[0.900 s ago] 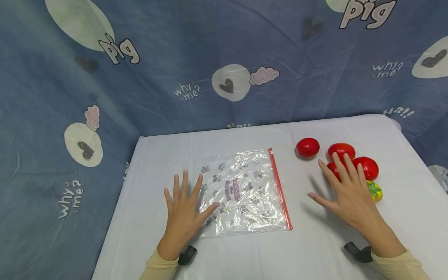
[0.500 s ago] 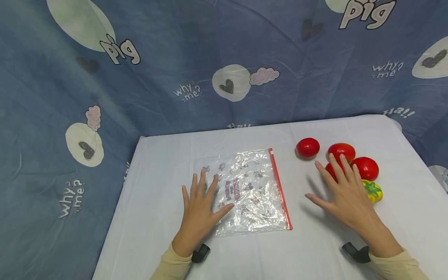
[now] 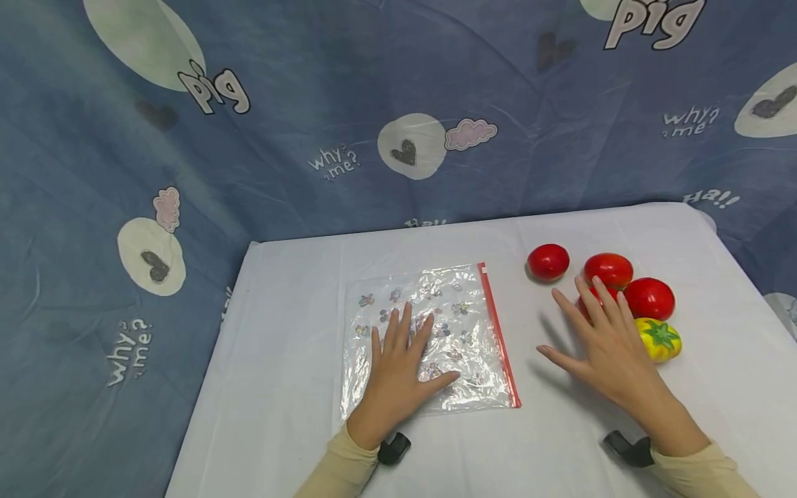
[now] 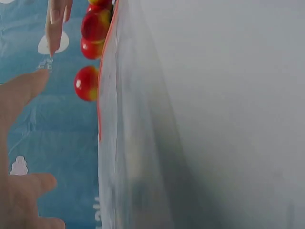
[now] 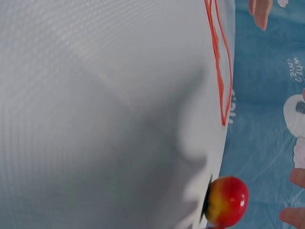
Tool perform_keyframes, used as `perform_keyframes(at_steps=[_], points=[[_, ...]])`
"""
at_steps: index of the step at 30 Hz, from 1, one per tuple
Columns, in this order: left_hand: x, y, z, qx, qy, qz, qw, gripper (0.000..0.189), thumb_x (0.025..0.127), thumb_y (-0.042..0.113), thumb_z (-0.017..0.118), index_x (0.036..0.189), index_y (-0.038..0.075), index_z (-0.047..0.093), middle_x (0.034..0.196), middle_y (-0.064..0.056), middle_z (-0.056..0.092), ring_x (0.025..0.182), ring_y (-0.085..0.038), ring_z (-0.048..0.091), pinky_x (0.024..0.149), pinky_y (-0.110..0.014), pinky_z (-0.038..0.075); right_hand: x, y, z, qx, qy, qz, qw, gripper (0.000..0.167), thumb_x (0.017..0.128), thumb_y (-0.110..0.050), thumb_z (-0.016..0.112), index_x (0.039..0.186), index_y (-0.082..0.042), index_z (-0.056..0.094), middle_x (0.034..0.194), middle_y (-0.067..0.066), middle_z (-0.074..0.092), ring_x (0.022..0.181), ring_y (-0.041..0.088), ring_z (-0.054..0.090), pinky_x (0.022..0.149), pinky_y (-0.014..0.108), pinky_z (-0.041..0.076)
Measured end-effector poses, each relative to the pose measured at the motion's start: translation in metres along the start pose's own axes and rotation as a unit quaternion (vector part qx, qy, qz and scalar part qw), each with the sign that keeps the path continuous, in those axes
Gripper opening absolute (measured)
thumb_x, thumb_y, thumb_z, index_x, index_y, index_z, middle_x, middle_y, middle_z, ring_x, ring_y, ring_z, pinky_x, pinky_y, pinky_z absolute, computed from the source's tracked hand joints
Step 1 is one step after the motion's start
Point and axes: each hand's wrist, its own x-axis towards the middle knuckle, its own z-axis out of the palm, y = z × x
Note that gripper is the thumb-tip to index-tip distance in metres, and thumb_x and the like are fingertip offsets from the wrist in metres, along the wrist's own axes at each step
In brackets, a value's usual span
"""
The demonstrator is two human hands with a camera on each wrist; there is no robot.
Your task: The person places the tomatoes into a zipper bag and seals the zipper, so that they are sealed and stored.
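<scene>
Head view: left hand [image 3: 398,380] spread over clear rectangular plastic bag [image 3: 457,346] with red edge, lower centre; right hand [image 3: 609,356] spread near glossy red rounded fruits [image 3: 650,299] and yellow-green ribbed fruit [image 3: 661,339], centre right.

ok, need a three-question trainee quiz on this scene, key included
1. True or false: the red strip is on the clear bag's side nearer the yellow item.
2. How many round red items lie on the white table?
3. Fill in: over the clear bag is the person's ____.

Key: 1. True. 2. Four, one partly hidden by the right hand. 3. The left hand.
</scene>
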Motion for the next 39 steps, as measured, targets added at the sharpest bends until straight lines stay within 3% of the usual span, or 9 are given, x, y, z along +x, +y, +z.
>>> perform_keyframes(at_steps=[7, 16, 27, 39], points=[[0.007, 0.020, 0.011, -0.022, -0.024, 0.016, 0.9993, 0.102, 0.085, 0.081, 0.059, 0.166, 0.032, 0.020, 0.176, -0.008, 0.004, 0.163, -0.036, 0.003, 0.126, -0.070, 0.003, -0.001, -0.003, 0.002, -0.003, -0.008, -0.003, 1.0000, 0.106, 0.071, -0.053, 0.084, 0.161, -0.024, 0.036, 0.170, 0.019, 0.025, 0.157, 0.043, 0.018, 0.128, 0.067, 0.010], [0.011, 0.039, 0.025, 0.014, -0.030, 0.045, 0.9984, 0.104, 0.083, 0.081, 0.061, 0.166, 0.031, 0.023, 0.175, -0.008, 0.012, 0.163, -0.034, 0.006, 0.126, -0.071, 0.005, -0.002, -0.008, 0.008, -0.005, -0.003, -0.006, 1.0000, 0.105, 0.070, -0.054, 0.085, 0.160, -0.024, 0.038, 0.169, 0.018, 0.027, 0.157, 0.042, 0.019, 0.129, 0.065, 0.010], [0.016, 0.038, 0.032, 0.006, -0.066, 0.034, 0.9972, 0.104, 0.084, 0.071, 0.070, 0.166, 0.024, 0.025, 0.175, -0.008, 0.008, 0.163, -0.035, 0.000, 0.125, -0.071, 0.003, -0.003, -0.012, 0.011, -0.014, -0.004, -0.011, 0.9998, 0.107, 0.070, -0.055, 0.085, 0.161, -0.024, 0.037, 0.168, 0.019, 0.028, 0.155, 0.043, 0.022, 0.130, 0.063, 0.009], [0.014, 0.034, 0.034, -0.019, -0.074, 0.037, 0.9964, 0.087, 0.092, 0.067, 0.061, 0.163, 0.024, 0.034, 0.175, -0.013, 0.009, 0.162, -0.039, -0.002, 0.127, -0.067, -0.001, -0.002, -0.011, 0.014, -0.015, -0.007, -0.017, 0.9997, 0.107, 0.071, -0.056, 0.083, 0.161, -0.024, 0.036, 0.166, 0.021, 0.031, 0.155, 0.043, 0.021, 0.130, 0.062, 0.008]])
